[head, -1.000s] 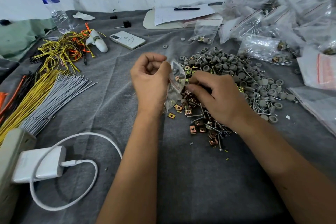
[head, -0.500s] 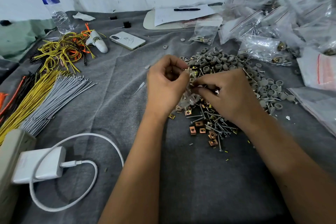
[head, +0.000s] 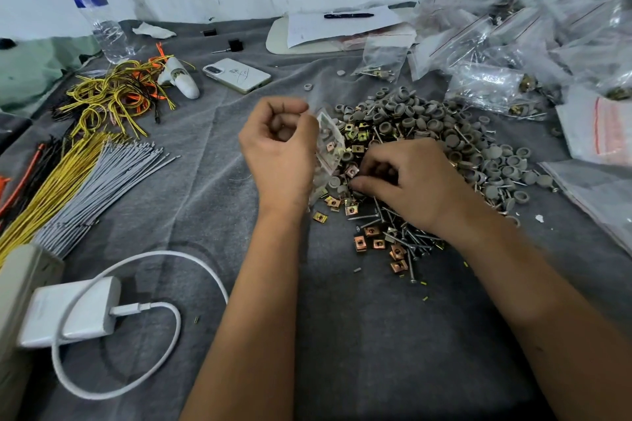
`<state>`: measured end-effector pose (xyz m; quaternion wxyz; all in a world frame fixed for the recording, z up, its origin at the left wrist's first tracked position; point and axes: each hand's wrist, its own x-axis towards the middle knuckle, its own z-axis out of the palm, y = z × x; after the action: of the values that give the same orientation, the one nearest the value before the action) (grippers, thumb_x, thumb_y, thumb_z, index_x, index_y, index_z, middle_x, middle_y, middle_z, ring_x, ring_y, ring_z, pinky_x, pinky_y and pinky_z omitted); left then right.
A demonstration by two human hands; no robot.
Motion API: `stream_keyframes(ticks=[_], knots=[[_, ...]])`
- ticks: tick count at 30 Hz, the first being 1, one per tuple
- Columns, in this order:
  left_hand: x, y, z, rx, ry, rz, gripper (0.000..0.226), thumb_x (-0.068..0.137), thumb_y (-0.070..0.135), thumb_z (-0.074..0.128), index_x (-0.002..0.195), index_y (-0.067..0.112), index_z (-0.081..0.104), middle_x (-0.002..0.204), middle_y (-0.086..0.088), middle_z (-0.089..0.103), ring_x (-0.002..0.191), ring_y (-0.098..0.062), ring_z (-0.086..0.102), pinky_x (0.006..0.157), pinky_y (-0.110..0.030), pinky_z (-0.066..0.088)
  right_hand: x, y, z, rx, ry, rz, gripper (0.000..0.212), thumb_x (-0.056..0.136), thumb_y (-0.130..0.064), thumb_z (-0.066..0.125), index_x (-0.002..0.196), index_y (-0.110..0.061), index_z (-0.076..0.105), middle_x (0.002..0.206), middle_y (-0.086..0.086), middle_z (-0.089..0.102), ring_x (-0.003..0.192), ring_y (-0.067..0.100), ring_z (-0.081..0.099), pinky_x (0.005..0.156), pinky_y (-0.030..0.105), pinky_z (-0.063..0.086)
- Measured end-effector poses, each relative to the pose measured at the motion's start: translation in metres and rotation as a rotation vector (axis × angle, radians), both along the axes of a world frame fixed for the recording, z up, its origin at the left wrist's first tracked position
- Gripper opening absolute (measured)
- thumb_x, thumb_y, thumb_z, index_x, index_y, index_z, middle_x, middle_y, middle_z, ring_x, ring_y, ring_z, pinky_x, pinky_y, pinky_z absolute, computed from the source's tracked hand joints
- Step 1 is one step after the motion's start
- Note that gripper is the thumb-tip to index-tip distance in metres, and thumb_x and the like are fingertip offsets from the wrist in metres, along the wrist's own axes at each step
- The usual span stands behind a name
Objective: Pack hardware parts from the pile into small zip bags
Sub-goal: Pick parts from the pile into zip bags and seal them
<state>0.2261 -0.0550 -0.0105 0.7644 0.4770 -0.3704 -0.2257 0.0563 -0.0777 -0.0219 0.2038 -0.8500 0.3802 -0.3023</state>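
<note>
A pile of hardware [head: 431, 133] lies mid-table: grey round caps, brass square clips and long screws. My left hand [head: 280, 154] holds a small clear zip bag [head: 328, 143] upright at the pile's left edge, with a few clips inside. My right hand [head: 407, 178] reaches into the pile just right of the bag, fingers curled down and pinching at small parts near a brass clip [head: 352, 170]. What its fingertips hold is hidden. More brass clips [head: 372, 243] and screws [head: 407, 236] are scattered toward me.
Filled zip bags [head: 496, 55] are heaped at the back right, with flat unused bags [head: 602, 126] at the right edge. A phone [head: 236, 74], water bottle [head: 95, 17], wire bundles [head: 85, 178], a charger with cable [head: 71, 311] and a clipboard with pen [head: 342, 27] lie around the grey cloth.
My left hand has lifted the bag back up and to the left. My right hand has dropped from the bag's mouth into the pile.
</note>
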Motion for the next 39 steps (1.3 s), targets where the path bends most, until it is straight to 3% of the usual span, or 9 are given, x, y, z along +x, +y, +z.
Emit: stream_keyframes(ticks=[4,9,16,22,26,29,33,36,39], knots=[[0.003,-0.002,-0.001,-0.006,0.050,0.027,0.010,0.077,0.006,0.063,0.079,0.016,0.065,0.061,-0.001,0.055,0.053,-0.016,0.047,0.050,-0.024,0.038,0.005,0.005,-0.001,-0.009,0.048,0.077,0.023,0.078,-0.034,0.088,0.088,-0.025,0.068,0.085,-0.017,0.063,0.080,-0.004,0.061,0.071,0.008,0.045],[0.007,-0.004,-0.001,-0.024,0.112,0.065,0.009,0.077,0.006,0.063,0.079,0.015,0.064,0.059,-0.001,0.053,0.050,-0.013,0.046,0.048,-0.024,0.037,0.020,0.015,-0.003,-0.077,0.120,0.210,0.017,0.089,-0.025,0.079,0.104,-0.018,0.074,0.101,-0.008,0.066,0.095,0.008,0.061,0.088,0.029,0.051],[0.010,-0.005,-0.002,-0.036,0.144,0.084,0.009,0.075,0.006,0.063,0.080,0.013,0.065,0.057,0.004,0.052,0.051,-0.011,0.046,0.048,-0.025,0.039,0.040,0.032,0.001,-0.185,0.422,0.155,0.030,0.096,-0.050,0.061,0.113,-0.026,0.066,0.119,-0.008,0.058,0.107,0.018,0.061,0.088,0.039,0.053],[0.008,-0.005,-0.003,-0.018,0.136,0.078,0.009,0.075,0.007,0.063,0.080,0.014,0.065,0.055,0.008,0.052,0.050,-0.009,0.046,0.048,-0.023,0.039,0.033,0.031,0.004,-0.165,0.391,0.149,0.025,0.101,-0.046,0.056,0.113,-0.024,0.060,0.114,-0.012,0.049,0.098,0.013,0.059,0.081,0.030,0.048],[0.008,-0.003,-0.002,0.007,0.138,0.059,0.009,0.077,0.005,0.064,0.082,0.013,0.065,0.058,0.005,0.054,0.050,-0.010,0.047,0.047,-0.023,0.039,0.021,0.024,0.009,-0.089,-0.012,0.050,0.020,0.100,-0.031,0.061,0.106,-0.012,0.062,0.103,-0.009,0.055,0.091,0.007,0.057,0.078,0.012,0.042],[0.004,-0.003,-0.005,0.053,0.011,-0.072,0.018,0.086,-0.006,0.066,0.083,0.013,0.065,0.059,0.005,0.058,0.049,-0.007,0.051,0.045,-0.019,0.040,0.012,0.016,0.012,-0.137,-0.224,-0.069,0.016,0.099,-0.018,0.065,0.107,-0.005,0.063,0.102,-0.001,0.063,0.091,0.011,0.062,0.080,0.016,0.049],[-0.006,-0.002,-0.007,0.132,-0.240,-0.199,0.018,0.087,-0.008,0.071,0.084,0.010,0.067,0.065,-0.004,0.063,0.052,-0.009,0.053,0.049,-0.023,0.042,0.005,0.008,0.010,-0.177,-0.183,-0.091,0.012,0.093,-0.013,0.073,0.102,-0.008,0.066,0.093,-0.006,0.066,0.083,0.006,0.062,0.075,0.010,0.047],[-0.006,-0.002,-0.008,0.151,-0.287,-0.183,0.017,0.086,-0.008,0.071,0.085,0.008,0.068,0.065,-0.003,0.062,0.053,-0.007,0.052,0.049,-0.021,0.042,0.003,0.006,0.006,-0.175,-0.093,-0.092,0.014,0.087,-0.009,0.080,0.097,-0.012,0.070,0.089,-0.011,0.063,0.081,0.004,0.060,0.075,0.004,0.042],[-0.007,-0.002,-0.008,0.170,-0.304,-0.182,0.019,0.084,-0.008,0.070,0.083,0.011,0.068,0.062,0.002,0.061,0.053,-0.006,0.051,0.049,-0.021,0.042,0.002,0.005,0.006,-0.201,-0.083,-0.054,0.015,0.085,-0.006,0.079,0.099,-0.010,0.075,0.093,-0.003,0.070,0.084,0.008,0.062,0.079,0.007,0.043]])
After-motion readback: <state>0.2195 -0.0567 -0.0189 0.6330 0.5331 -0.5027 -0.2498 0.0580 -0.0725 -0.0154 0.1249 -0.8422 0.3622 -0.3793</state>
